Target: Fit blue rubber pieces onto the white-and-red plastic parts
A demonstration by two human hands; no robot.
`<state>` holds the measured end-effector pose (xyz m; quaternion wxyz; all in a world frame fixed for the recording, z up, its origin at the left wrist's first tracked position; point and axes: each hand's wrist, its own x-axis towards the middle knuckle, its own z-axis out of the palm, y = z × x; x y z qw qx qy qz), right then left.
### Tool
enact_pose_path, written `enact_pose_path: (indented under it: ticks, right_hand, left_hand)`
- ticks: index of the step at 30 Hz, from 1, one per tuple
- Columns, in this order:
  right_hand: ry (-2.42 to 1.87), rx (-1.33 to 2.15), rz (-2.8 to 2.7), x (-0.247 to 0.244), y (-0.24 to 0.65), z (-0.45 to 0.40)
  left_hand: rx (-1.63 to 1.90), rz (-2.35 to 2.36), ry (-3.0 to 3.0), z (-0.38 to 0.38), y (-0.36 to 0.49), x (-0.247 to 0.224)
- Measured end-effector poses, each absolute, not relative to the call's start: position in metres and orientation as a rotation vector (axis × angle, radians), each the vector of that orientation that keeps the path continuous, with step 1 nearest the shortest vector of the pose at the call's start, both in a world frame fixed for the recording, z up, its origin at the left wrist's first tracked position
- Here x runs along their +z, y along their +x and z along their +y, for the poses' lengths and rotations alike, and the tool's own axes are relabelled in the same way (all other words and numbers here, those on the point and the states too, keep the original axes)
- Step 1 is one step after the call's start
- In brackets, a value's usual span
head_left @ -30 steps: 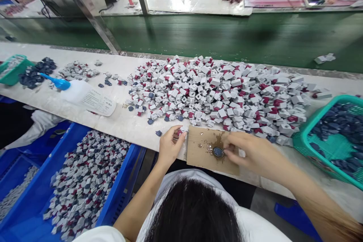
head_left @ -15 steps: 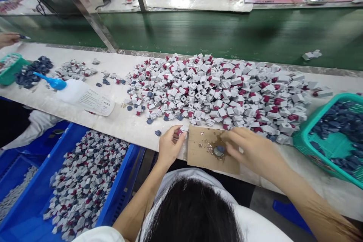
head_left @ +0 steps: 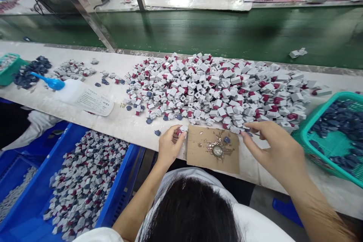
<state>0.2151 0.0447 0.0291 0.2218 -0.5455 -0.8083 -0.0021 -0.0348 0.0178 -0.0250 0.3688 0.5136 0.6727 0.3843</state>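
Note:
My left hand (head_left: 171,144) pinches a small white-and-maroon plastic piece (head_left: 183,130) at the left edge of a cardboard square. On the cardboard (head_left: 198,155), a round puddle of clear liquid (head_left: 217,151) has splashes around it. A dark blue piece (head_left: 227,140) lies just above the puddle, apart from both hands. At the front edge of the pile, the thumb and index finger of my right hand (head_left: 279,153) close around another small dark blue piece (head_left: 247,132), partly hidden by the fingers. Behind the hands spreads a large heap of white-and-maroon pieces (head_left: 215,87).
A green basket (head_left: 304,132) of dark blue pieces stands at right. On the left lies a white bottle (head_left: 82,96) with a blue nozzle. Blue crates (head_left: 113,196) with pieces sit below the table's left edge. A green conveyor (head_left: 198,30) runs behind the table.
My right hand has moved right, from over the cardboard to the pile's front edge. The dark blue piece from the puddle now lies just above it. My left hand stays put.

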Motion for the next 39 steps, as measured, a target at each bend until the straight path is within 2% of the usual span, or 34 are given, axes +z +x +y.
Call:
enact_pose_path:
  ticks: [8, 14, 17, 21, 24, 29, 34, 39]
  right_hand:
    - [-1.408, 0.186, -2.390, 0.017, 0.223, 0.046]
    - [-1.405, 0.206, -2.565, 0.009, 0.218, 0.051]
    - [-1.514, 0.223, -2.296, 0.018, 0.230, 0.051]
    - [-1.835, 0.035, -1.681, 0.040, 0.270, 0.068]
    - [-1.894, -0.037, -1.559, 0.066, 0.298, 0.109]
    - [-2.041, -0.009, -1.917, 0.095, 0.304, 0.237]
    - [-2.117, 0.139, -2.190, 0.078, 0.290, 0.362]
    - [-2.290, 0.301, -2.335, 0.045, 0.295, 0.408]
  left_hand:
    - [0.994, 1.736, 1.330, 0.018, -0.033, -0.022]
    - [0.975, 1.745, 1.335, 0.020, -0.033, -0.020]
    - [0.993, 1.747, 1.331, 0.018, -0.032, -0.021]
    - [1.189, 1.732, 1.182, 0.013, -0.033, -0.026]
    - [1.392, 1.750, 1.048, 0.009, -0.032, -0.029]
    - [1.447, 1.838, 0.977, 0.009, -0.031, -0.027]
    - [1.358, 1.936, 0.959, 0.013, -0.031, -0.028]
    - [1.382, 1.990, 0.879, 0.014, -0.032, -0.034]
